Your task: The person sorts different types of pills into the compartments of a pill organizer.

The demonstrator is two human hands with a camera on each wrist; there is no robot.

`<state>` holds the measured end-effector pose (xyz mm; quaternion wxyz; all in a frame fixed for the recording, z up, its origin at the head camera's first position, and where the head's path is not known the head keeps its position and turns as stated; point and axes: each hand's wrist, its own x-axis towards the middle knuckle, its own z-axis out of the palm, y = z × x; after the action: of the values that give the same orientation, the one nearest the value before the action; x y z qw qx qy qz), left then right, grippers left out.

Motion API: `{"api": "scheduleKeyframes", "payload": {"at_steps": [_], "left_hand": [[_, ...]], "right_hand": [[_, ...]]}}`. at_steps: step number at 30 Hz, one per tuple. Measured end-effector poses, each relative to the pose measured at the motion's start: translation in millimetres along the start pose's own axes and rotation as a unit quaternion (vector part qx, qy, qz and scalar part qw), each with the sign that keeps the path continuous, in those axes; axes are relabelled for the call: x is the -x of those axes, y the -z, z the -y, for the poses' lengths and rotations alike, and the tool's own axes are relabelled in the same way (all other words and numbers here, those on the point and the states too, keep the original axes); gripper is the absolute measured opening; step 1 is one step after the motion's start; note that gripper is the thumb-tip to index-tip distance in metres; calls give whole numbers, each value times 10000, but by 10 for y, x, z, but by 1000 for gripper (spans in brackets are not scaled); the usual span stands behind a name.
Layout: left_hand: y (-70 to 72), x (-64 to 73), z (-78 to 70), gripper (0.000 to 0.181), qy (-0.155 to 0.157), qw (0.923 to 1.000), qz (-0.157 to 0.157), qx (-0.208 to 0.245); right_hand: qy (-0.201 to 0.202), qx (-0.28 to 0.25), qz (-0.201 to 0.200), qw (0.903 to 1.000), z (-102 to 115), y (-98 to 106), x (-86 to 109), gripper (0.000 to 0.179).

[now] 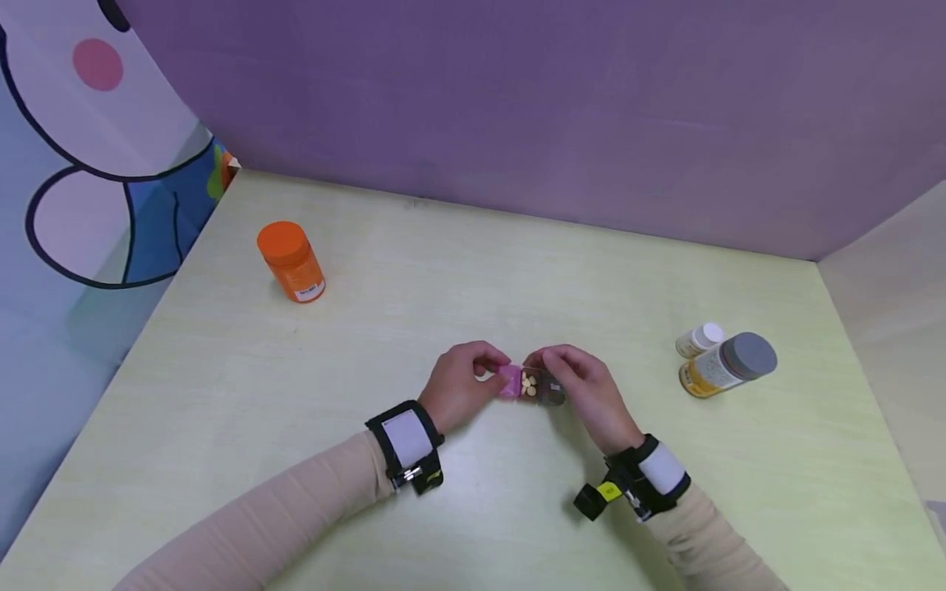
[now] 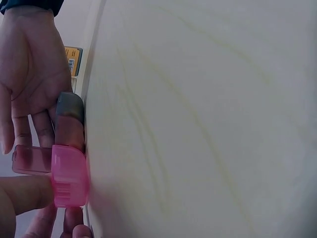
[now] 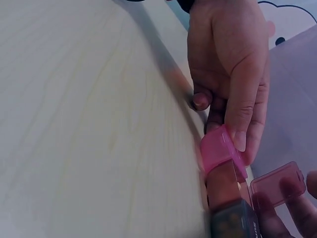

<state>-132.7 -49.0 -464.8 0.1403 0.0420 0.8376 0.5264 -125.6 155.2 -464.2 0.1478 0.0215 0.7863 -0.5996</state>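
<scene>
A small pill organizer (image 1: pixel 530 384) lies on the table between both hands, made of a pink, a reddish and a dark grey compartment in a row. Pale tablets (image 1: pixel 528 383) show in the reddish middle one, whose see-through lid (image 3: pixel 278 184) stands raised. My left hand (image 1: pixel 464 384) pinches the pink end (image 2: pixel 69 176) between thumb and fingers. By the grey end is my right hand (image 1: pixel 587 392), its fingertips behind the raised lid and its thumb beside the lid's edge. Through the grey compartment (image 3: pixel 232 222), yellowish contents show faintly.
An orange bottle (image 1: pixel 292 263) stands at the back left of the table (image 1: pixel 414 271). To the right are a small white bottle (image 1: pixel 699 339) and a larger grey-capped bottle (image 1: pixel 727 364), close together. A purple panel (image 1: pixel 517 107) borders the table's far edge.
</scene>
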Motion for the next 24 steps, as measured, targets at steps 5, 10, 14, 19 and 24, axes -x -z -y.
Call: {"api": "scheduleKeyframes", "payload": {"at_steps": [5,10,14,19,24], "left_hand": [[1,-3,8,16,5,10000,32,-27],[2,-8,16,15,-58,10000,-1,-50],[2,-16,25,14,-101,9999,-37,-44],[4,-15,27,14,-100,9999,-43,-71],[-4,-17,30,14,-81,10000,-35,-43]], "right_hand": [[271,517,91,9983,-15,8,8,30],[432,953,246,9942,-57,32,25,27],[759,1312,374,9877,-100,56,40,30],[1406,1883,338,9714,-149,50,60,41],[1787,2243,184,9578,-152,8,75,44]]}}
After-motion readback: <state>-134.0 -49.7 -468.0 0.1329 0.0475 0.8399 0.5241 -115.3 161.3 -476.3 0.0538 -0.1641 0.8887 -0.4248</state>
